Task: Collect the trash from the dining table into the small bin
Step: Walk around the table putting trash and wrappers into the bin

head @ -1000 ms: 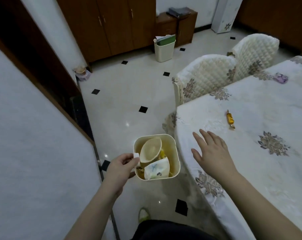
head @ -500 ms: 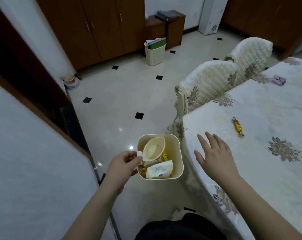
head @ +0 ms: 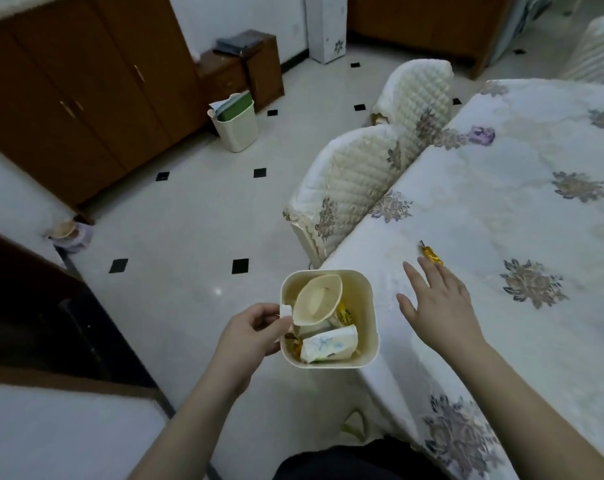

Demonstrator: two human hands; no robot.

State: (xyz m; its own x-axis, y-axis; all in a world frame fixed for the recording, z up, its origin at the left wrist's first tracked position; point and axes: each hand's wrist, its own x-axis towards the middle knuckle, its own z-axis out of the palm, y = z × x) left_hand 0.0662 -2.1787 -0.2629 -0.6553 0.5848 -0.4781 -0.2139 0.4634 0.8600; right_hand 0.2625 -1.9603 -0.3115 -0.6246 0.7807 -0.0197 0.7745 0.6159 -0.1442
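Beside the desk (head: 501,209) edge, at about 6 o'clock in the head view, the left hand (head: 250,336) holds the small bin (head: 366,306) by a tab on its left rim, fingers curled round it, so that grip is closed on the bin. The bin hangs over the tiled floor (head: 189,220), just off the cloth-covered desk, and holds a flattened paper cup (head: 316,299), a crumpled white cup with a blue print (head: 328,344) and yellow wrappers (head: 345,311). The right hand (head: 435,306) hovers over the near desk edge at 4 o'clock with fingers spread and straight, an open grip holding nothing. A gold-wrapped candy (head: 431,254) lies on the cloth just beyond its fingertips; whether they touch it cannot be told. A purple wrapper (head: 482,135) lies well apart near the desk's far edge at 1 o'clock. Two quilted chairs (head: 349,188) stand against the desk at 12 o'clock, and a larger waste bin (head: 236,128) sits by the wooden cabinets (head: 86,98) at 11 o'clock
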